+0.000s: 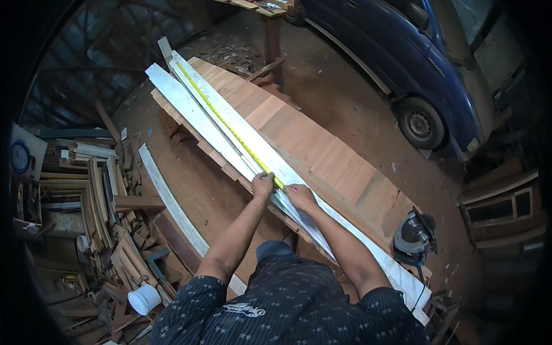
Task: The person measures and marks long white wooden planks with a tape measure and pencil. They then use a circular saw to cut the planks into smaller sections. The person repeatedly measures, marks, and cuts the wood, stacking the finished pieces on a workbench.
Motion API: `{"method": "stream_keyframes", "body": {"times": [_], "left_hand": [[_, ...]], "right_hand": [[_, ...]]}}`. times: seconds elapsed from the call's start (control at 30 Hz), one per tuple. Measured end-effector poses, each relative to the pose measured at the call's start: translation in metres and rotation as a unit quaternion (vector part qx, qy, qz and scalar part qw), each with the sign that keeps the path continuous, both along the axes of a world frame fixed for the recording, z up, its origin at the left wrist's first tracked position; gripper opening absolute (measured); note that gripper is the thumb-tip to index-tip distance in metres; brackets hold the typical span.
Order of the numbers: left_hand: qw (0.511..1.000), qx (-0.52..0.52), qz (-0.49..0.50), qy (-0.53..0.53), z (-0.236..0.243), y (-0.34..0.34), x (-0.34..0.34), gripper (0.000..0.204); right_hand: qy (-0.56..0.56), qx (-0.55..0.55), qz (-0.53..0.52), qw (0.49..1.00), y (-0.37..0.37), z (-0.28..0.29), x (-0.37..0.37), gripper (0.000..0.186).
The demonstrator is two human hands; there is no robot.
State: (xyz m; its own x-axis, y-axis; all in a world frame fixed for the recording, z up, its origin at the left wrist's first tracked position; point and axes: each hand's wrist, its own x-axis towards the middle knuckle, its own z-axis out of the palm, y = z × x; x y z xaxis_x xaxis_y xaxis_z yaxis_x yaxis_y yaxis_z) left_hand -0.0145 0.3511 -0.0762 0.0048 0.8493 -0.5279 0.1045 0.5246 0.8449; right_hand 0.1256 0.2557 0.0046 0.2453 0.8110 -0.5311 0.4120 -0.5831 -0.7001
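A yellow tape measure is stretched along a long white-faced board, from its far left end to my hands. My left hand is closed at the near end of the tape, with its fingers on the blade; the tape's case is hidden. Just to the right, my right hand is closed over the same board, near the tape. A small pink bit shows between its fingers, too small to name for certain. A second white board lies alongside, nearer to me.
Beneath the boards is a workbench top of reddish planks. A circular saw stands at its right end, with a cable hanging down. Scrap wood and a white bucket lie at the left. A blue vehicle stands beyond.
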Motion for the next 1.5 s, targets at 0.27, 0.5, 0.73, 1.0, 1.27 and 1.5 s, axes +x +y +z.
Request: {"method": "stream_keyframes", "body": {"times": [0.27, 0.5, 0.73, 1.0, 1.27, 1.5], "left_hand": [[0.994, 0.06, -0.029, 0.091, -0.009, -0.034, -0.011, 0.044], [0.993, 0.018, -0.02, 0.114, -0.01, -0.007, -0.016, 0.038], [0.959, -0.004, -0.109, 0.261, -0.049, 0.028, -0.013, 0.042], [0.9, 0.02, -0.274, 0.338, -0.056, 0.038, 0.007, 0.055], [0.946, 0.113, -0.172, 0.249, -0.057, 0.046, -0.017, 0.045], [0.944, 0.086, -0.21, 0.241, -0.051, 0.046, -0.011, 0.042]], "right_hand": [[-0.004, -0.04, -0.004, 0.999, 0.048, -0.006, -0.023, 0.056], [-0.036, -0.036, 0.006, 0.999, 0.065, -0.007, -0.033, 0.055], [-0.066, -0.028, -0.002, 0.997, 0.077, -0.028, -0.029, 0.06], [-0.039, -0.069, -0.075, 0.994, -0.072, -0.01, 0.031, 0.071], [-0.046, -0.069, -0.18, 0.98, -0.387, 0.045, 0.127, 0.057], [-0.189, -0.08, -0.302, 0.931, -0.645, 0.033, 0.152, 0.059]]}}
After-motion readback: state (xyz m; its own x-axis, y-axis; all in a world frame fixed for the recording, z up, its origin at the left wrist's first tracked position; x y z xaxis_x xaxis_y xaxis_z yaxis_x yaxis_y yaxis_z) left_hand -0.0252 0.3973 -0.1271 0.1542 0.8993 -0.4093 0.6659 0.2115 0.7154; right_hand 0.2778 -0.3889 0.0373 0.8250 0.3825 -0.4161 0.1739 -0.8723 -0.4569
